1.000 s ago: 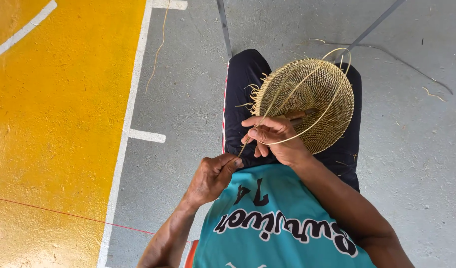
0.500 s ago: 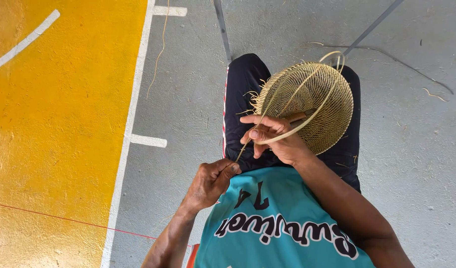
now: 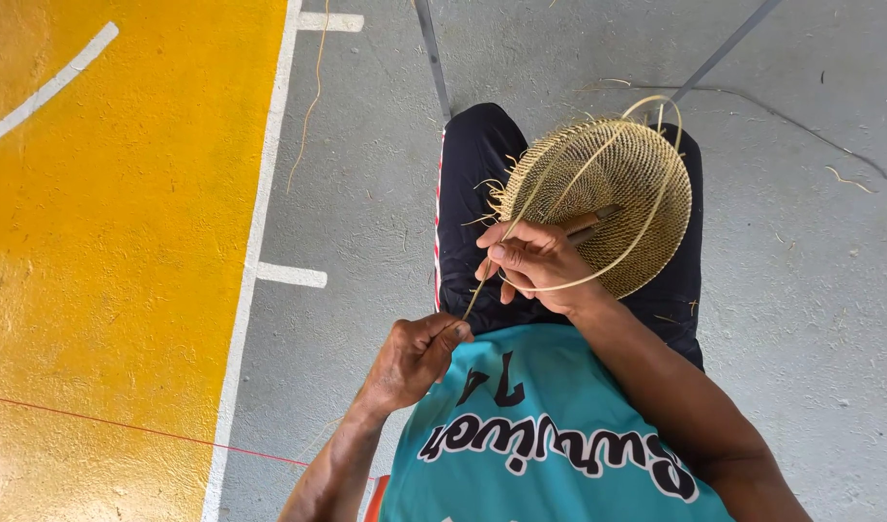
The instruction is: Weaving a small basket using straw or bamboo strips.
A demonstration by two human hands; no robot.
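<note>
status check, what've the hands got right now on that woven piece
Left hand pinching end of a thin cane strand. Right hand gripping the strand beside the round woven basket piece on lap. Nothing blocking.

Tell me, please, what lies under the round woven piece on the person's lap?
Under the woven disc are the dark shorts covering the thighs, then grey floor. The lap directly beneath is covered.

Woven disc (image 3: 608,193) rests on the lap, loose strand (image 3: 308,106) lying left.
</note>
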